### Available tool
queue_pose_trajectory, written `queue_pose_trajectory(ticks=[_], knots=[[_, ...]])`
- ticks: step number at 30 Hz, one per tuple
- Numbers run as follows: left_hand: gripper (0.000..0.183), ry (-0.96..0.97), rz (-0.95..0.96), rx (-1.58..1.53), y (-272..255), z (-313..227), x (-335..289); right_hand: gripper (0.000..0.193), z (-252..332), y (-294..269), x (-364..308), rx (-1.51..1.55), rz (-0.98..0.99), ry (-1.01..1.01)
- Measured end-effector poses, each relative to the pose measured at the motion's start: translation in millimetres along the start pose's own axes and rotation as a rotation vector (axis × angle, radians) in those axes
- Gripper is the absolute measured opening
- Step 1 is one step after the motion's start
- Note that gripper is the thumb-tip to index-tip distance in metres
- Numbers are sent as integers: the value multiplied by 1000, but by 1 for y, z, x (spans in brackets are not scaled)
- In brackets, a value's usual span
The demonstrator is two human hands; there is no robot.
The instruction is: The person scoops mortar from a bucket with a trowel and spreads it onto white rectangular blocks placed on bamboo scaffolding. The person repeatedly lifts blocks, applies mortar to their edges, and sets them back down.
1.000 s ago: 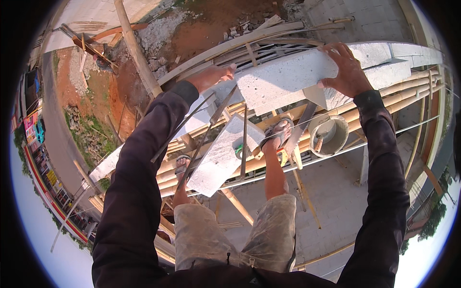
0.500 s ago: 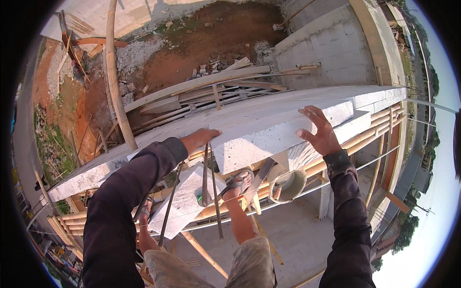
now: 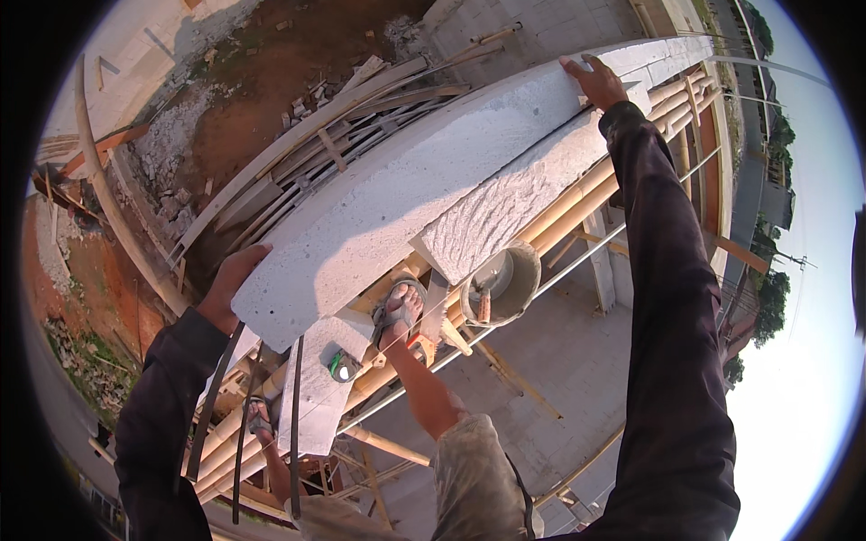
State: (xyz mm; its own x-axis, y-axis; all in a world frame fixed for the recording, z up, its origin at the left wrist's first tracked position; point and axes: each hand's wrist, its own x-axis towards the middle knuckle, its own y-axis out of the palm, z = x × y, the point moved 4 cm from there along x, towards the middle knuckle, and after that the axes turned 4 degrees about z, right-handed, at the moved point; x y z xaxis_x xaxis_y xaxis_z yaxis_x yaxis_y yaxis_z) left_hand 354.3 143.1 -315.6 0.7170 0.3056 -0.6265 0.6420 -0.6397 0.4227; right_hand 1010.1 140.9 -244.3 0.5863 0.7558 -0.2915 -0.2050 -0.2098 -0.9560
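A long, pale aerated concrete block (image 3: 388,203) lies between my two hands along the wall top, its broad pitted face showing. My left hand (image 3: 236,284) is closed around its near left end, fingers partly hidden behind it. At the far right end my right hand (image 3: 597,83) grips with its fingers over the top edge. Just below the block is another block with a rough, grooved face (image 3: 510,198). Close under my left hand, several dark steel bars (image 3: 296,424) stick out.
My feet stand on bamboo poles (image 3: 577,203) beside a bucket (image 3: 519,279) and a hand saw (image 3: 435,311). A cut block (image 3: 320,383) carries a small green round object (image 3: 343,366). Beyond the wall the ground drops to red soil (image 3: 262,108); a floor (image 3: 550,379) lies far below.
My left hand has moved from the wall top to the block's left end. The right hand has shifted onto its far end and closed. The view has turned, showing more of the block's face.
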Motion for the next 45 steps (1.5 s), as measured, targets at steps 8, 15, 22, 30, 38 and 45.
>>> queue_pose_trajectory(ticks=[8, 15, 22, 30, 38, 45], knots=[[18, 25, 4, 245, 9, -15, 2, 93, 10, -4, -25, 60, -105, 13], [24, -113, -99, -99, 3, 4, -2, 80, 16, -1, -36, 72, -151, 104], [43, 86, -218, 773, -5, -18, 11, 63, 16, 1, -34, 73, -116, 30], [57, 172, 395, 1404, 37, -146, 75, 67, 20, 4, -38, 49, -125, 25], [80, -58, 162, 763, 153, -165, 266, 75, 28, -1, -45, 83, -68, 68], [69, -7, 173, 795, 214, -164, 307, 68, 28, -8, -54, 238, -245, -7]])
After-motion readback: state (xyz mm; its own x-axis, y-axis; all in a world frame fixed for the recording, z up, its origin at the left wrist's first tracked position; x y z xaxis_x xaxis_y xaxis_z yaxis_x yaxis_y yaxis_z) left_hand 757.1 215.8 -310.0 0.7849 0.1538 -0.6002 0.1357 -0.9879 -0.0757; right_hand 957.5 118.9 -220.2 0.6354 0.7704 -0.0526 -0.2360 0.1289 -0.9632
